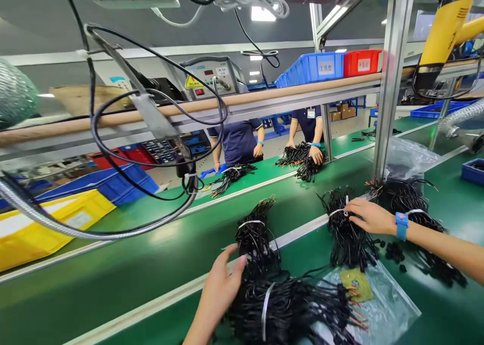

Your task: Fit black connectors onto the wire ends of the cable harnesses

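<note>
My left hand (221, 284) is beside a bundle of black cables (254, 236) bound with a white tie. Its thumb and forefinger are apart, with the tips at the bundle's edge. My right hand (372, 216), a blue band on its wrist, has its fingers closed at the white tie of another black cable bundle (346, 234). A larger tied cable bundle (280, 309) lies in front of my left hand, partly over a clear plastic bag (393, 297). On that bag rests a yellowish square piece with a hole (359, 284).
Another cable bundle (408, 198) lies under my right forearm, near small black parts (395, 252). Across the green belt (181, 264), two people handle cable bundles (297, 156). Looped cables (159, 90) hang at left. A metal post (391, 82) stands at right. Yellow bin (83, 214) at left.
</note>
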{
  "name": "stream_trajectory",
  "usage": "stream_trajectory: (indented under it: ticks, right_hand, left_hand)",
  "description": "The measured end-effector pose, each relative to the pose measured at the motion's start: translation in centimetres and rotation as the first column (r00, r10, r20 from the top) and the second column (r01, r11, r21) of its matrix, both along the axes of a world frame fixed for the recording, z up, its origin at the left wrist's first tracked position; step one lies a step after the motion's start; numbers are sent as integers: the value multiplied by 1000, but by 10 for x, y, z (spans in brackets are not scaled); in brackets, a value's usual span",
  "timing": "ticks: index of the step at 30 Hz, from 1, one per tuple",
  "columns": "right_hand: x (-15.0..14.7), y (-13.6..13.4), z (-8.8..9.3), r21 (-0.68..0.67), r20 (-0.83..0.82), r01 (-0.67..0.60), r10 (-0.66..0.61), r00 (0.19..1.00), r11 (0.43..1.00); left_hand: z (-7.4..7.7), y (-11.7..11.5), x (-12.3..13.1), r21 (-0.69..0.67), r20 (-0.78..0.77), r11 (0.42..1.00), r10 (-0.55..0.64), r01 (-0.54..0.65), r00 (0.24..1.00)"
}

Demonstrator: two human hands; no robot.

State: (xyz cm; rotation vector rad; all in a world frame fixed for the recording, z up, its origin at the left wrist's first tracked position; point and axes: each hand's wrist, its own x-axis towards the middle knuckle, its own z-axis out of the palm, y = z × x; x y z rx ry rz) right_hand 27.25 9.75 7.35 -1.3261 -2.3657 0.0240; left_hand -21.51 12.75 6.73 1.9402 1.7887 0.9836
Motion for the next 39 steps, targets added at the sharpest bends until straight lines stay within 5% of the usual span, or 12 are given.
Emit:
stream_trajectory:
  ticks: [2,5,10,21,29,33,39]
  right_hand:
    - [9,-17,-5,1,-7,42,-42,999,999]
    - [10,-35,-14,2,-33,111,-111,993,994]
    - [-11,-51,-28,-10,-112,165,-165,980,986]
    - [-39,-35,-101,194,-345,285,-207,916,939]
    - [-16,-33,-142,225,-267,207,-144,953,952]
    - [-15,-34,-143,242,-254,172,-109,961,955]
    - [-22,-48,-110,168,-240,194,-151,959,966]
  left_hand:
    - [8,-28,34,46,-36,989,-140,141,990]
    - [14,-62,76,-58,-92,941,-338,333,937]
    - [21,-85,96,-256,-214,891,-429,374,878]
    - [0,-103,105,-69,-457,956,-286,287,843]
    - [23,-93,121,-226,-571,969,-210,94,793]
    - [34,-85,130,-311,-600,951,-199,4,775]
    - [42,-71,140,-409,-596,912,-286,22,750]
